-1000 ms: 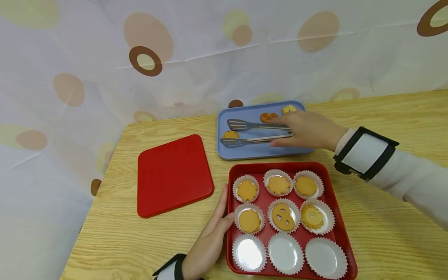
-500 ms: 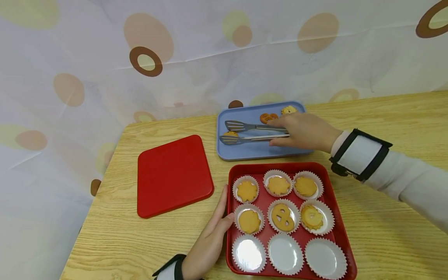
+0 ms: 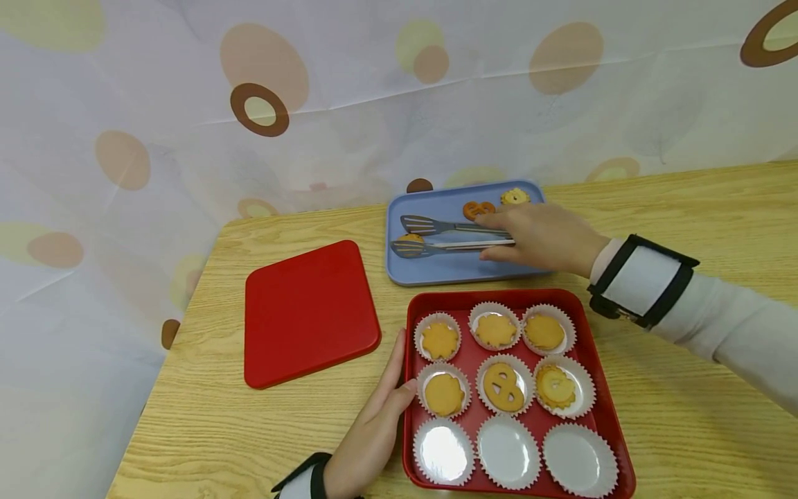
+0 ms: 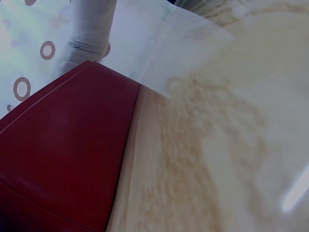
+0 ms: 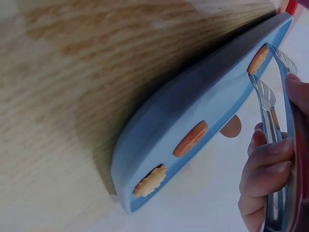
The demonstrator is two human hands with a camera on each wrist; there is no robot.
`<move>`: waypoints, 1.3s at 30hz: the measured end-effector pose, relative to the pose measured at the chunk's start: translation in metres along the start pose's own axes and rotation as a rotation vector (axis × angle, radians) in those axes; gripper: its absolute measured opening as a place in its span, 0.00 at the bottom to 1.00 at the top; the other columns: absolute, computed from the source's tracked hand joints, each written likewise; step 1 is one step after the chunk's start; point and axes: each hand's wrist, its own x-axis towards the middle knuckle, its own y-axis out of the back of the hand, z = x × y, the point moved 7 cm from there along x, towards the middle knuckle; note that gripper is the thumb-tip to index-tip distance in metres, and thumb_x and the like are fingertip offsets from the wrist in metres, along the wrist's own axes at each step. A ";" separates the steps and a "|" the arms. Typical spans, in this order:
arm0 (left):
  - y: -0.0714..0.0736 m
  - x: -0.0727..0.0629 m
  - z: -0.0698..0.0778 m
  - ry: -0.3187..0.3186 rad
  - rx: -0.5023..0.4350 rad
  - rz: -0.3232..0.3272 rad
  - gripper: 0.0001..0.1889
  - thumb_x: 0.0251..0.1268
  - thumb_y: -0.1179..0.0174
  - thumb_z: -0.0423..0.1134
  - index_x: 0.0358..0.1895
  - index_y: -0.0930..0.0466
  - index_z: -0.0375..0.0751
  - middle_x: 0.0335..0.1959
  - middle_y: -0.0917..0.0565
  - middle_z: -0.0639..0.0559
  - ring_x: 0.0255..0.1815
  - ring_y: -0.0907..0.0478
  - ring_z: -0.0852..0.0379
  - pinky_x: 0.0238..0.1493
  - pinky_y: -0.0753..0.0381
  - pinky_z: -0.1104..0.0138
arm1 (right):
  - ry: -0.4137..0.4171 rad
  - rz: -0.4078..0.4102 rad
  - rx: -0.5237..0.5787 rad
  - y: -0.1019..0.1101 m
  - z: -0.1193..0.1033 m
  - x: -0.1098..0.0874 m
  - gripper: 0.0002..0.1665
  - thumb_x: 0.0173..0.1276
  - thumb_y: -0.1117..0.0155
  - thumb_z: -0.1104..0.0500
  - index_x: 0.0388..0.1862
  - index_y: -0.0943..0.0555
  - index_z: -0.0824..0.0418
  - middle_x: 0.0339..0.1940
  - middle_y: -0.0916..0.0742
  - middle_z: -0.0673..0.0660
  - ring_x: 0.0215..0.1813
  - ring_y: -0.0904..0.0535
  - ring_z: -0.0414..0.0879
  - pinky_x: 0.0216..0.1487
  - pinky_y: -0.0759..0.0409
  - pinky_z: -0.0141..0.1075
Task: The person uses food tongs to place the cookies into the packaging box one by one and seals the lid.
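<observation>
In my right hand (image 3: 542, 239) I hold metal tongs (image 3: 461, 245) over the blue tray (image 3: 461, 276), thumb on one arm and fingers on the other. The slotted tong heads (image 5: 264, 92) stand either side of a round cookie (image 3: 411, 238) at the tray's left end; whether they touch it is hard to tell. A pretzel cookie (image 3: 479, 210) and a pale cookie (image 3: 515, 197) lie farther back. My left hand (image 3: 374, 423) rests along the left wall of the red box (image 3: 408, 443), fingers straight. Paper cups fill the box, several with cookies (image 3: 503, 387) inside.
A red lid (image 3: 312, 312) lies flat on the wooden table (image 3: 206, 430), left of the box. The front row of paper cups (image 3: 508, 454) holds nothing. A patterned cloth (image 3: 349, 90) hangs behind the table's back edge.
My right hand and the tongs have shifted slightly left and lower over the cookie, and the tong heads now cover more of it. The left hand stays where it was.
</observation>
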 end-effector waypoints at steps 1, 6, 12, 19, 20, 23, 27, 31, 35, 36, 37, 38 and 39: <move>0.000 0.000 0.000 0.001 -0.001 -0.001 0.33 0.78 0.62 0.39 0.79 0.65 0.56 0.79 0.63 0.58 0.78 0.68 0.54 0.74 0.64 0.48 | -0.005 -0.003 0.006 -0.001 0.001 -0.001 0.31 0.63 0.31 0.49 0.58 0.20 0.68 0.49 0.14 0.65 0.47 0.17 0.56 0.47 0.18 0.50; 0.000 0.000 0.000 0.001 -0.005 -0.006 0.33 0.78 0.62 0.39 0.79 0.65 0.56 0.79 0.62 0.58 0.78 0.68 0.53 0.74 0.63 0.48 | -0.032 -0.011 0.050 -0.002 0.006 -0.004 0.31 0.64 0.31 0.49 0.59 0.21 0.68 0.52 0.15 0.66 0.51 0.18 0.57 0.48 0.18 0.50; -0.001 0.000 0.001 -0.005 -0.008 -0.013 0.33 0.78 0.62 0.39 0.79 0.66 0.55 0.79 0.62 0.57 0.79 0.67 0.52 0.74 0.61 0.48 | -0.028 0.008 0.083 -0.001 0.009 -0.008 0.31 0.62 0.30 0.49 0.58 0.20 0.68 0.53 0.16 0.66 0.52 0.18 0.57 0.48 0.19 0.50; 0.000 0.000 0.001 -0.007 -0.004 -0.011 0.33 0.78 0.62 0.39 0.79 0.66 0.54 0.79 0.62 0.58 0.79 0.67 0.53 0.74 0.62 0.48 | -0.031 0.040 0.084 0.006 0.006 -0.013 0.30 0.60 0.29 0.49 0.56 0.19 0.67 0.49 0.14 0.64 0.38 0.21 0.48 0.34 0.23 0.40; 0.000 0.000 0.001 -0.007 -0.004 -0.011 0.33 0.78 0.62 0.39 0.79 0.66 0.54 0.79 0.62 0.58 0.78 0.67 0.53 0.74 0.62 0.48 | -0.030 0.043 0.085 0.007 0.006 -0.014 0.30 0.60 0.28 0.49 0.56 0.18 0.67 0.48 0.14 0.63 0.36 0.22 0.47 0.33 0.25 0.39; 0.000 -0.001 0.001 -0.008 -0.005 -0.011 0.33 0.78 0.63 0.39 0.79 0.66 0.54 0.79 0.63 0.58 0.78 0.68 0.53 0.74 0.63 0.48 | -0.025 0.053 0.099 0.010 0.003 -0.018 0.30 0.60 0.28 0.50 0.56 0.18 0.66 0.47 0.13 0.62 0.35 0.24 0.46 0.32 0.26 0.38; 0.000 -0.001 0.001 -0.010 -0.012 -0.015 0.33 0.78 0.63 0.38 0.79 0.66 0.53 0.79 0.63 0.57 0.78 0.68 0.54 0.74 0.63 0.48 | -0.033 0.067 0.121 0.015 0.003 -0.025 0.32 0.59 0.27 0.49 0.58 0.19 0.65 0.46 0.13 0.61 0.34 0.24 0.46 0.32 0.26 0.39; -0.001 0.000 0.001 -0.007 -0.020 -0.017 0.33 0.78 0.63 0.39 0.79 0.66 0.54 0.79 0.63 0.57 0.78 0.68 0.53 0.74 0.63 0.47 | -0.059 0.075 0.125 0.021 0.005 -0.034 0.33 0.58 0.27 0.48 0.59 0.20 0.63 0.46 0.14 0.59 0.37 0.23 0.46 0.35 0.25 0.40; -0.001 0.000 0.001 -0.001 -0.031 -0.024 0.33 0.78 0.63 0.39 0.79 0.67 0.55 0.79 0.63 0.58 0.79 0.67 0.53 0.74 0.60 0.48 | -0.062 0.089 0.112 0.029 0.004 -0.044 0.32 0.58 0.26 0.49 0.59 0.19 0.61 0.41 0.15 0.54 0.34 0.26 0.43 0.33 0.28 0.37; -0.001 0.000 0.001 -0.001 -0.032 -0.026 0.33 0.78 0.63 0.39 0.79 0.67 0.56 0.79 0.63 0.58 0.79 0.67 0.53 0.74 0.60 0.48 | -0.060 0.094 0.110 0.031 0.003 -0.047 0.32 0.57 0.26 0.49 0.59 0.19 0.60 0.41 0.16 0.52 0.34 0.27 0.43 0.32 0.29 0.36; -0.001 0.000 0.001 -0.001 -0.034 -0.027 0.33 0.78 0.63 0.39 0.79 0.67 0.56 0.79 0.63 0.58 0.79 0.67 0.53 0.74 0.60 0.49 | -0.056 0.099 0.106 0.033 0.003 -0.050 0.32 0.57 0.26 0.50 0.59 0.19 0.60 0.39 0.16 0.51 0.33 0.28 0.42 0.32 0.30 0.35; -0.001 0.000 0.001 -0.001 -0.036 -0.029 0.33 0.78 0.63 0.39 0.79 0.67 0.56 0.79 0.63 0.58 0.78 0.67 0.53 0.74 0.59 0.49 | -0.054 0.106 0.101 0.035 0.002 -0.053 0.31 0.57 0.25 0.50 0.59 0.19 0.59 0.38 0.17 0.50 0.33 0.28 0.41 0.32 0.30 0.34; -0.001 0.000 0.001 0.000 -0.038 -0.031 0.33 0.78 0.63 0.39 0.79 0.67 0.56 0.79 0.63 0.58 0.78 0.67 0.53 0.73 0.60 0.49 | -0.052 0.111 0.101 0.037 0.002 -0.056 0.31 0.56 0.25 0.50 0.58 0.19 0.59 0.37 0.17 0.49 0.33 0.29 0.41 0.31 0.31 0.33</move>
